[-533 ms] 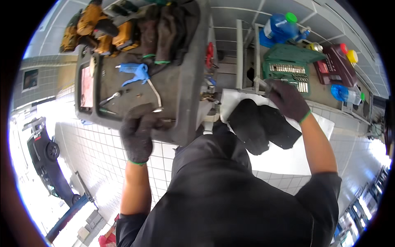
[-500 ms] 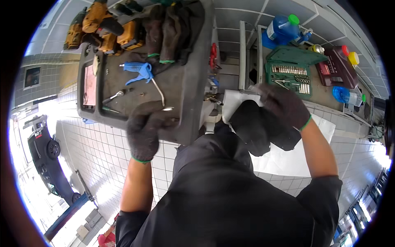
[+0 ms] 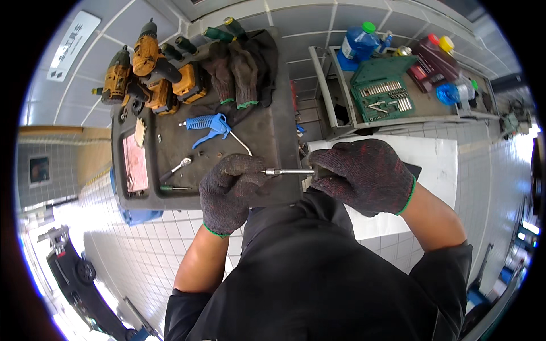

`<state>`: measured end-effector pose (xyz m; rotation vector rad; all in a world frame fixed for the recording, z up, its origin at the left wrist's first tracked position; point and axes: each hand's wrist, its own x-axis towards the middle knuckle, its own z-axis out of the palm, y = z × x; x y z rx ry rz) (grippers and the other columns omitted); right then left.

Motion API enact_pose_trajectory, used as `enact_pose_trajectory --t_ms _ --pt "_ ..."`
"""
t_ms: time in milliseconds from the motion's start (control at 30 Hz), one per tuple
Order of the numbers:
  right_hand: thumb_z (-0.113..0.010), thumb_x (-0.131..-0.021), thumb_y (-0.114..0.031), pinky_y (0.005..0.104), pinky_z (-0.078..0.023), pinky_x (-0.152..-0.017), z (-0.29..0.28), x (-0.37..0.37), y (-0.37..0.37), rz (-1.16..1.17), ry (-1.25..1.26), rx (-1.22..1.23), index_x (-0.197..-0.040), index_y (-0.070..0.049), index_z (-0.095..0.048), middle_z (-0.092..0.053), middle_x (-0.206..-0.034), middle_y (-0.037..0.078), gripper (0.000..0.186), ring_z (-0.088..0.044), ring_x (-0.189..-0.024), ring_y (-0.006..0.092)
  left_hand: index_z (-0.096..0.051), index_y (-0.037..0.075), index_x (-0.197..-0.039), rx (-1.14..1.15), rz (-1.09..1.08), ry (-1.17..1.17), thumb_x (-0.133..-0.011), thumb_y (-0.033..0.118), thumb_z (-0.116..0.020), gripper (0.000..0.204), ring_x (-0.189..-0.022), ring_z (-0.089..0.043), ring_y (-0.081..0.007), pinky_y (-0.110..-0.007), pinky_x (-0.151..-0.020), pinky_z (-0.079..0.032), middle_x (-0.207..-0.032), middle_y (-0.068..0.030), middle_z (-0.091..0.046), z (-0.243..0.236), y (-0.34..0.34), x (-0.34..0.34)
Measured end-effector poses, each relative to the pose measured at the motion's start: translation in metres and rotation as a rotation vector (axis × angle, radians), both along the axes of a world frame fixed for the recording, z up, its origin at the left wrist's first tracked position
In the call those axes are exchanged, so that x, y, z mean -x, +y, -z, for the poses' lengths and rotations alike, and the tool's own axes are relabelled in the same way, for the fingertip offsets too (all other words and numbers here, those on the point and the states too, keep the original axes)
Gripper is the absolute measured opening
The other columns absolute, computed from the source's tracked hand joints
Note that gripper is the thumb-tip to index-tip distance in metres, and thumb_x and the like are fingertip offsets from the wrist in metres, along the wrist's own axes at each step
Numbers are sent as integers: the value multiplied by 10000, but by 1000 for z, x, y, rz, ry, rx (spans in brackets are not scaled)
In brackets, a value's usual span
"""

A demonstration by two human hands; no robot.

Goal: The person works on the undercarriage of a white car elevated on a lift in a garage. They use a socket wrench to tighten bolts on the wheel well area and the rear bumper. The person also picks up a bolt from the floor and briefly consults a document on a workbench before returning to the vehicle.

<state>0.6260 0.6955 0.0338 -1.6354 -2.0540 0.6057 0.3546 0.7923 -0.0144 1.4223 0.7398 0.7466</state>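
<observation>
In front of my body, over the tray's near right corner, both gloved hands meet at a slim silver metal bar [image 3: 290, 171], which looks like a socket extension. My left hand [image 3: 234, 190] pinches its left end between thumb and fingers. The fingers of my right hand [image 3: 364, 177] close round its right end, and the tip is hidden there. On the dark tray [image 3: 267, 136] beyond my left hand lie a blue air blow gun [image 3: 207, 126] with a bent metal tube, a ratchet [image 3: 177, 169] and a green screwdriver [image 3: 175, 187].
Yellow-black cordless drills [image 3: 149, 54] and dark work gloves [image 3: 244, 74] lie at the tray's back. Right, a metal cart [image 3: 421, 116] bears an open green socket set [image 3: 384, 94], a blue jug [image 3: 358, 48] and a maroon jug [image 3: 435, 65]. A white sheet [image 3: 438, 153] lies behind my right hand.
My right hand has come left from the dark objects on the white sheet. My left hand has moved right, bringing the metal bar up to it. The view has shifted too.
</observation>
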Motion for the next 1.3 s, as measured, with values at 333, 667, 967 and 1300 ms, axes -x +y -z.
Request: enact_pose_trajectory --t_ms 333,667,967,1300 --pt "-726 -977 -238 400 -573 -732 13 139 -68 324 768 537 -1217 -49 -743 -764 -990 177 306 -742 -804 303 -766 71 -980 -671 557 14 -779 -52 -736 237 -910 -756 -300 -384 -806 -605 -941 -105 -771 -12 53 72" --pt "-695 -987 -220 377 -574 -889 22 244 -207 855 1077 353 -1231 39 -689 -752 -1092 202 355 -734 -982 276 -727 61 -977 -661 1092 -292 -813 -30 -747 188 -796 -732 -295 -390 -726 -606 -852 -100 -745 -28 -25 25" --pt "-626 -1047 -245 314 -531 -831 36 389 -413 1529 1061 -103 -1208 -1 -685 -710 -1016 109 299 -641 -905 125 -676 -9 -1217 70 1510 -106 -914 -85 -652 313 -793 -702 -190 -319 -735 -577 -994 -137 -681 6 -274 11" --pt "-578 -1038 -316 359 -524 -783 47 557 -670 1914 1095 -305 -1262 -77 -648 -670 -949 67 335 -627 -841 145 -642 -30 -1313 288 1970 29 -989 -19 -628 324 -958 -683 -159 -310 -859 -568 -1047 -94 -704 16 -610 113"
